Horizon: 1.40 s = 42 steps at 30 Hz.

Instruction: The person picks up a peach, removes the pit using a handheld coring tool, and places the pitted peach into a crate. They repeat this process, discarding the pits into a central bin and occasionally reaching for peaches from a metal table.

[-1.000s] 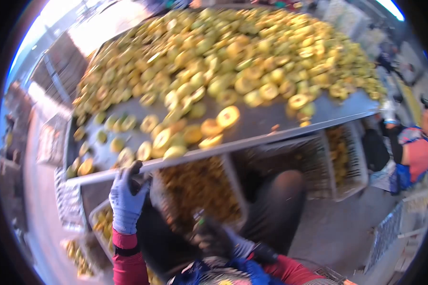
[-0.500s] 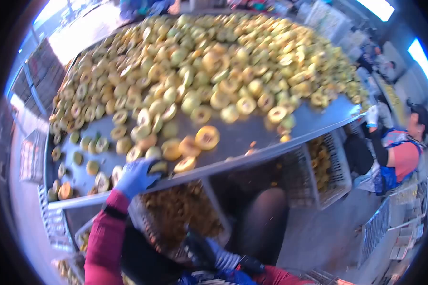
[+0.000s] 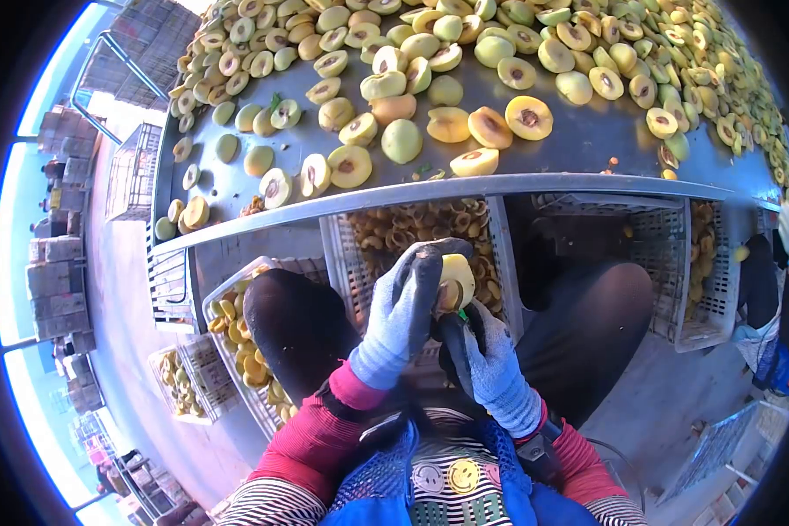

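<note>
In my gloved left hand (image 3: 403, 294) is a pale yellow stone-fruit half (image 3: 455, 282), peach-like, gripped above my lap with its brown stone cavity towards my right hand. My right hand (image 3: 493, 359), in a blue glove with dark fingers, is closed just below the fruit. A small bright green tool part (image 3: 465, 313) shows at its fingertips, touching or very near the fruit; the rest of the tool is hidden. Ahead lies a metal sorting table (image 3: 552, 118) with many cut fruit halves, several near its raised front edge.
Under the table edge, a crate (image 3: 335, 254) of brownish fruit pieces stands between my knees. Another crate (image 3: 263, 421) with yellow halves is at left, and a further crate (image 3: 719, 307) at right. A co-worker (image 3: 767, 324) sits at far right. Stacked crates (image 3: 57, 289) line the left.
My left hand has come back from the table edge to my lap with a fruit half. My right hand has risen to meet it. The view has tilted down and turned left.
</note>
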{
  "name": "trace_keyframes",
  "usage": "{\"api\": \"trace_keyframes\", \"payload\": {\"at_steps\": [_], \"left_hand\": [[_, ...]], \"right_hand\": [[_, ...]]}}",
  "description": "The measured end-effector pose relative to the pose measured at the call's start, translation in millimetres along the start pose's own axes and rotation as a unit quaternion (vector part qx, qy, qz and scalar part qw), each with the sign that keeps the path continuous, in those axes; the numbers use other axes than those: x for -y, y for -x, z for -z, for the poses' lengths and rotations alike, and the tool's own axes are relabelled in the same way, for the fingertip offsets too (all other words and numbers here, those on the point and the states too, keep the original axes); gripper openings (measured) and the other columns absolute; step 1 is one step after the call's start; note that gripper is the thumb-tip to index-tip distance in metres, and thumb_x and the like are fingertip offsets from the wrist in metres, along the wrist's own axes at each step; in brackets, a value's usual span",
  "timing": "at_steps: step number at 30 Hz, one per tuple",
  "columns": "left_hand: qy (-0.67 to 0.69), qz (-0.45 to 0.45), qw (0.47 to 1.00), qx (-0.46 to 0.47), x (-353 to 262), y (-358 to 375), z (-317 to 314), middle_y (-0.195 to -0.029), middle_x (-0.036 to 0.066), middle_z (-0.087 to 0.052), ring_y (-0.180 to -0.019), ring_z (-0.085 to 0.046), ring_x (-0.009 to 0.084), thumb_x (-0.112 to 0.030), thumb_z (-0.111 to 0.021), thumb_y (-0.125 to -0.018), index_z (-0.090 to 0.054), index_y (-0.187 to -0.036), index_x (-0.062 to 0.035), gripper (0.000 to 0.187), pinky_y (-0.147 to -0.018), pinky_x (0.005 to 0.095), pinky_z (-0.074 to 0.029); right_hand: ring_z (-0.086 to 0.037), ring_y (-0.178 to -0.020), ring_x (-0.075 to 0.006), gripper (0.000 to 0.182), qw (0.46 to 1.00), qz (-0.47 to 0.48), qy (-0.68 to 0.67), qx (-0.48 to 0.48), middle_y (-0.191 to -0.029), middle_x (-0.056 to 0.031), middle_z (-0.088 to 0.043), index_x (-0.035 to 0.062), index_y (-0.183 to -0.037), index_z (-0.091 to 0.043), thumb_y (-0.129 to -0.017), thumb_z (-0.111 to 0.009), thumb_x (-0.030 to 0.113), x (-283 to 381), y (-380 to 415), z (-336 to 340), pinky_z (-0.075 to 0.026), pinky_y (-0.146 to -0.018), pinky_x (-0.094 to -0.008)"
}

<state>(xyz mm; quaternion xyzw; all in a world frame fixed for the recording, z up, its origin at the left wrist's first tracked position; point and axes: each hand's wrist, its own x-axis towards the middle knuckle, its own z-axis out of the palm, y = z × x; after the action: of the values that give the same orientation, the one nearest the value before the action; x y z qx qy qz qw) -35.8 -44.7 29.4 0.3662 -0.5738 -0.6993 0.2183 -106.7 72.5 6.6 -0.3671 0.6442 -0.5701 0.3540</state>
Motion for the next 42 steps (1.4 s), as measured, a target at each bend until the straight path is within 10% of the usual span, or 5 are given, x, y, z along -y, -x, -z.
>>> {"api": "trace_keyframes", "payload": {"at_steps": [11, 19, 21, 27, 42], "left_hand": [[-0.107, 0.018, 0.992, 0.059, 21.3, 20.2, 18.3, -0.09, 0.005, -0.062, -0.082, -0.054, 0.0076, -0.024, -0.054, -0.095, -0.06, -0.107, 0.0049, 0.032, -0.074, 0.0226, -0.045], [-0.192, -0.209, 0.947, 0.151, 51.0, 29.3, 31.1, -0.085, 0.003, -0.064, -0.079, -0.059, 0.0098, -0.027, -0.056, -0.095, -0.059, -0.109, 0.0045, 0.035, -0.069, 0.0261, -0.049], [0.196, 0.257, 0.946, 0.028, 31.2, 34.9, 26.5, -0.091, 0.009, -0.063, -0.082, -0.062, 0.0198, -0.015, -0.061, -0.089, -0.055, -0.116, 0.0041, 0.034, -0.074, 0.0293, -0.05], [-0.18, -0.135, 0.934, -0.279, 79.2, 61.6, 111.9, -0.103, 0.011, -0.062, -0.09, -0.063, 0.0206, -0.04, -0.056, -0.092, -0.055, -0.116, -0.0049, 0.043, -0.077, 0.0363, -0.055], [-0.685, -0.068, 0.722, -0.063, -24.8, -122.6, 167.1, -0.121, 0.016, -0.057, -0.113, -0.055, 0.032, -0.048, -0.067, -0.076, -0.052, -0.129, -0.0189, 0.062, -0.092, 0.0403, -0.045]], "right_hand": [[-0.06, -0.081, -0.0226, 0.023, 0.974, -0.121, -0.17, 0.084, -0.094, -0.0144, -0.059, -0.0002, -0.111, -0.053, -0.094, -0.051, 0.016, -14.6, 42.6, -8.7, -0.05, -0.064, -0.0323], [-0.035, -0.035, -0.0062, 0.049, 0.37, -0.336, -0.811, 0.303, -0.051, 0.0017, -0.038, 0.0087, -0.083, -0.047, -0.092, -0.043, 0.057, -30.9, 53.7, -23.1, -0.032, -0.032, -0.0193], [-0.035, -0.035, -0.0065, 0.05, 0.386, -0.282, -0.814, 0.331, -0.05, 0.0021, -0.037, 0.0088, -0.082, -0.047, -0.092, -0.043, 0.058, -23.8, 51.2, -21.5, -0.032, -0.032, -0.0195], [-0.03, -0.034, -0.0059, 0.048, 0.463, -0.402, -0.754, 0.239, -0.051, 0.0022, -0.037, 0.0079, -0.085, -0.054, -0.097, -0.036, 0.051, -29.7, 41.4, -22.9, -0.026, -0.029, -0.02], [-0.03, -0.033, -0.0072, 0.052, 0.703, -0.474, -0.51, 0.144, -0.048, 0.002, -0.037, 0.0085, -0.076, -0.056, -0.095, -0.04, 0.054, -33.8, 13.4, -21.0, -0.022, -0.029, -0.0224]]}}
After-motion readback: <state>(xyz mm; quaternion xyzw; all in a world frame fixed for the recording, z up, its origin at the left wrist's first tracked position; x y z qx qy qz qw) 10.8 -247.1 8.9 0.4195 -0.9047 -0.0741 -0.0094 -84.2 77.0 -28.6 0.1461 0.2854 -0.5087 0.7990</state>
